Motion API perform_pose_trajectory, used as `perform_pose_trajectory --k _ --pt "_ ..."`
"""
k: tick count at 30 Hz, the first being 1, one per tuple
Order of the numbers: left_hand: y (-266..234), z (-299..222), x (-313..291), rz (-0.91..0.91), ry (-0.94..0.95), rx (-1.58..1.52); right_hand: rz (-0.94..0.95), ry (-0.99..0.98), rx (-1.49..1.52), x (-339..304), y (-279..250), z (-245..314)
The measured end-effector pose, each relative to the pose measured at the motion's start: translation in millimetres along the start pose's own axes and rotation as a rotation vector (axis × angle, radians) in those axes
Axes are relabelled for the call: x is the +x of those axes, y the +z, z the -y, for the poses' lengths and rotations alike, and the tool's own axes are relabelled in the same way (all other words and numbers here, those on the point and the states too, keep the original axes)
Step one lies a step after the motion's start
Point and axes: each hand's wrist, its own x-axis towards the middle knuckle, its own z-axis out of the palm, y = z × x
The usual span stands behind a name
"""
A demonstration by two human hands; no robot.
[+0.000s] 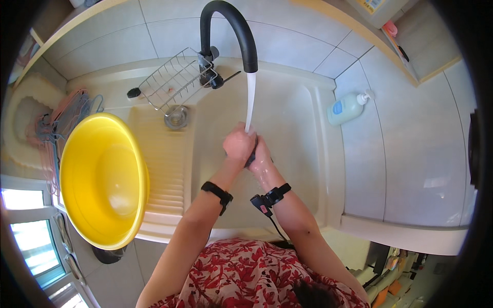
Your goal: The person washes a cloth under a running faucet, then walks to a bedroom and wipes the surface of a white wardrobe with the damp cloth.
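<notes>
The cream sink (287, 118) fills the centre of the frame, with a ribbed washboard slope (164, 159) forming its left section. Grey tiled wall (421, 149) takes up the right side of the frame and the band along the top.

A round yellow basin (102, 179) sits tilted at the left of the frame, overlapping the left rim of the washboard slope. A bundle of clothes hangers (67, 113) lies just above and to the left of the basin.

A black curved tap (233, 25) rises at the top centre; a stream of water (250, 100) falls from its outlet straight down onto the hands. A wire rack (174, 77) is mounted at the tap base, to its left, above a metal drain fitting (176, 117).

A pump bottle (346, 108), pale green with a white pump head, lies tilted on the right rim of the sink.

Both hands meet at the centre of the frame, under the water. The left hand (239, 145) is closed into a fist. The right hand (261, 156) is closed against it. A small dark object (251, 156) is gripped between the two hands; its kind cannot be determined. Each wrist carries a black strap.
</notes>
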Motion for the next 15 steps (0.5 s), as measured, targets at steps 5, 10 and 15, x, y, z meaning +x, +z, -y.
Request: perform_pose_trajectory --k 5,10,15 --pt "-7 -29 -32 0.044 0.175 -0.042 0.351 -0.090 -0.005 35 -51 12" --pt "-11 15 1 0.007 -0.241 -0.176 -0.081 -0.073 -0.046 6 -5 -7" --pt "-1 -11 -22 0.070 -0.101 -0.065 0.400 0.016 -0.058 14 -40 15"
